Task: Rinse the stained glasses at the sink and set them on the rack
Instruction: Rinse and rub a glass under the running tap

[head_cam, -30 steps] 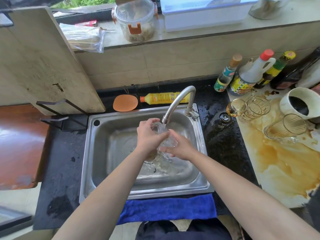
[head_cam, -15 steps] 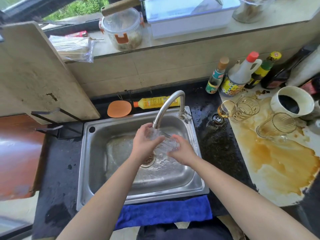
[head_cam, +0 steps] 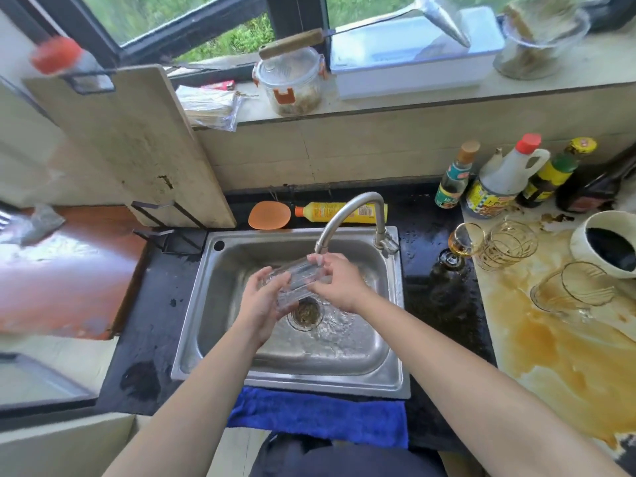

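The glass [head_cam: 298, 279] is gripped endwise by left hand [head_cam: 263, 299] and right hand [head_cam: 340, 287]; it is best rotated under the faucet [head_cam: 349, 213] stream.

We can read no text here. Printed labels stand on the yellow bottle [head_cam: 344, 212] behind the sink [head_cam: 206, 304], the cork-topped bottle [head_cam: 451, 187] and the white jug [head_cam: 492, 197], but their characters are too small and blurred for us.
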`<state>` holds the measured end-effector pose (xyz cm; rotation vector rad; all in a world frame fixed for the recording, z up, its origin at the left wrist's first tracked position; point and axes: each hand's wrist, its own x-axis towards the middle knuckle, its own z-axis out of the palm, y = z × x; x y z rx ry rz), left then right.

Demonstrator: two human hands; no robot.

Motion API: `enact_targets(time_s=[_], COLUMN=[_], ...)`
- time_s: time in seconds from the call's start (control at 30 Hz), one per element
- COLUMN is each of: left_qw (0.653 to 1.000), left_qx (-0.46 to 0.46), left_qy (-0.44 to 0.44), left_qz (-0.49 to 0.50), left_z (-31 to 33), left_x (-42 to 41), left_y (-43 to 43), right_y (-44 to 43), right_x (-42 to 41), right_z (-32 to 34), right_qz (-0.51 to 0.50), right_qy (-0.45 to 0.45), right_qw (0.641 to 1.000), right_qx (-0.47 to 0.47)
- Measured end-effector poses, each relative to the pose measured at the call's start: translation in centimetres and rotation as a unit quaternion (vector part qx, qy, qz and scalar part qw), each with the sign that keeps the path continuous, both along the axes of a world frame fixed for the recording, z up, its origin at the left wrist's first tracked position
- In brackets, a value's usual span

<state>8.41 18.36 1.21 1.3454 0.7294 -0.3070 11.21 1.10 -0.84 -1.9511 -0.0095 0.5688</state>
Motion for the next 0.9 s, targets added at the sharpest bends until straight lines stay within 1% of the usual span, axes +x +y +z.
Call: enact_targets(time_s=[0.07,0.13,0.23,0.3,0.43,0.57,0.67,0.73,0.8,0.9], left_qw=[0.997,0.981,0.934,0.908,0.868,0.827,0.804,0.791,0.783,0.762], left_qx=[0.076,0.189,0.343,0.394,0.435,0.446,0.437,0.424,0.407,0.39], left_qy=[-0.01,-0.03,-0.073,-0.107,-0.175,-0.224,-0.252,-0.258,-0.256,-0.275], left_qz=[0.014,-0.01,-0.069,-0.094,-0.163,-0.258,-0.316,-0.358,-0.394,-0.438], left_z=[0.3,0.4,0.7,1.1,1.7,1.2,0.8,0.3,0.0,-0.2], left_x=[-0.4,-0.8,-1.3,-1.6,-1.0,-0.1,0.2,0.1,-0.5,-1.9], left_y=[-0.1,0.1,0.9,1.4,3.0,5.0,6.1,6.3,6.0,4.4], right_y=[-0.3,-0.8,-1.3,-1.2,-0.3,0.6,1.6,2.1,2.1,1.2], right_x=[-0.5,-1.1,-2.0,-2.3,-2.5,-3.9,-5.6,-7.3,-9.6,-13.9], right_z=[-0.1,-0.1,-0.2,-0.1,0.3,1.1,1.0,0.8,0.8,1.7], right_qz=[0.044,0.071,0.079,0.066,0.045,-0.023,-0.058,-0.093,-0.128,-0.162], right_qy=[0.003,0.004,0.018,0.027,0.0,-0.002,-0.011,0.0,0.01,0.037], right_qw=[0.999,0.996,0.993,0.993,0.987,0.979,0.956,0.939,0.936,0.94], right_qx=[-0.024,-0.053,-0.084,-0.099,-0.156,-0.204,-0.287,-0.33,-0.328,-0.299])
